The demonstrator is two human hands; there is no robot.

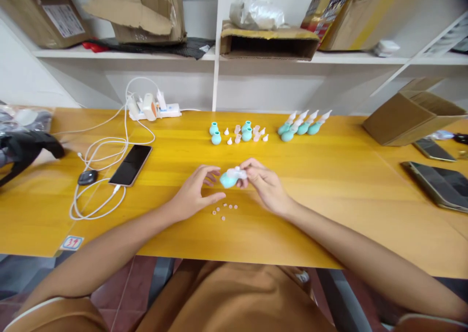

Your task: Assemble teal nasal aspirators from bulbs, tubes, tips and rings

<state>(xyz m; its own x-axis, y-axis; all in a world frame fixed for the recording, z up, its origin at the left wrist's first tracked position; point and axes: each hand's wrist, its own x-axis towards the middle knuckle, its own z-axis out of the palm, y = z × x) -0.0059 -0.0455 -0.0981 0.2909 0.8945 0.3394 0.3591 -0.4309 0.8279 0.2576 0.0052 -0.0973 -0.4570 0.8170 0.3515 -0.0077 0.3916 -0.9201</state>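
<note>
My right hand (265,183) pinches a nasal aspirator (229,178) by its clear tip, the teal bulb pointing left. Just left of the bulb, my left hand (199,190) is open, its fingers and thumb curved apart and not visibly gripping anything. Below the hands, several tiny pale pink rings (223,218) lie loose on the table. Farther back are teal bulbs (216,137), small white tips (229,141) and pinkish clear cups (238,138). Several assembled aspirators (302,127) stand grouped to their right, clear tips leaning up to the right.
On the left are a phone (130,165), coiled white cable (78,195) and power strip (168,110). A cardboard box (409,115) and dark devices (438,183) sit at the right. Shelving (215,78) with cartons rises behind the yellow table (310,239).
</note>
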